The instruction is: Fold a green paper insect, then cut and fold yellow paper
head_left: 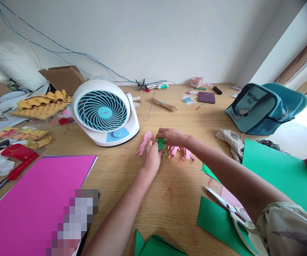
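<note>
At the frame's centre, the left hand and right hand each had a closed grip on the green paper piece, low over the counter, probably to steady it; pink strips lay beside.

Both forearms stretch forward, left hand and right hand meeting, fingers pinched closed.

Standing on the wooden table: a white-and-blue desk fan. Lying around it: magenta card sheet, scissors, bundle of wooden sticks, teal Snoopy bag.
</note>
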### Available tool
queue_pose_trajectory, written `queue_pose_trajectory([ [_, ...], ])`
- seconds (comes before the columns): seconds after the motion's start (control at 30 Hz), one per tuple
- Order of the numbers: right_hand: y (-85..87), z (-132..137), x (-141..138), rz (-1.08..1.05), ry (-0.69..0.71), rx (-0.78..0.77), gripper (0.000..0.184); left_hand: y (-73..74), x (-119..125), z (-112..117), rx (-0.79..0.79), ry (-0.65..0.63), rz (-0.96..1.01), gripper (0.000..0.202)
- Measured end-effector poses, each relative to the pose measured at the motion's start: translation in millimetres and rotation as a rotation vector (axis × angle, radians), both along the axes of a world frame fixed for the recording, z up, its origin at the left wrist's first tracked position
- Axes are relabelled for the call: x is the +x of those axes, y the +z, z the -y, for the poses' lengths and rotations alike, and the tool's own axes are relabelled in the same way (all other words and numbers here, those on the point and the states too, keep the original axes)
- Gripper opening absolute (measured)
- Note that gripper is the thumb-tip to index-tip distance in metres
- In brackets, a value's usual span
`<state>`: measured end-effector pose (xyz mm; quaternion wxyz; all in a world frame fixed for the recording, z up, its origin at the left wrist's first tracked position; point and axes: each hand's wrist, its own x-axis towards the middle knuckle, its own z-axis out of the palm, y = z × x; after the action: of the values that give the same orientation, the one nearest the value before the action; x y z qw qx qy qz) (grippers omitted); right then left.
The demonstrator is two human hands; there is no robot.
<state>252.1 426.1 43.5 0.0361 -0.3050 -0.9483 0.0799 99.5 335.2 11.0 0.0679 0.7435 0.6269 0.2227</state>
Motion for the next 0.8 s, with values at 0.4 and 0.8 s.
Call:
queue_pose_trajectory([
  [0.4,-12.0,-6.6,6.1,-0.082,0.015,-0.042,0.061,-0.3,-2.0,-2.6,0.049,-0.021,0.124,0.034],
  [0.8,9.5,14.3,25.2,-0.187,-0.088,0.055,0.075,14.1,-39.4,13.4,0.086,-0.086,0.270,0.031],
])
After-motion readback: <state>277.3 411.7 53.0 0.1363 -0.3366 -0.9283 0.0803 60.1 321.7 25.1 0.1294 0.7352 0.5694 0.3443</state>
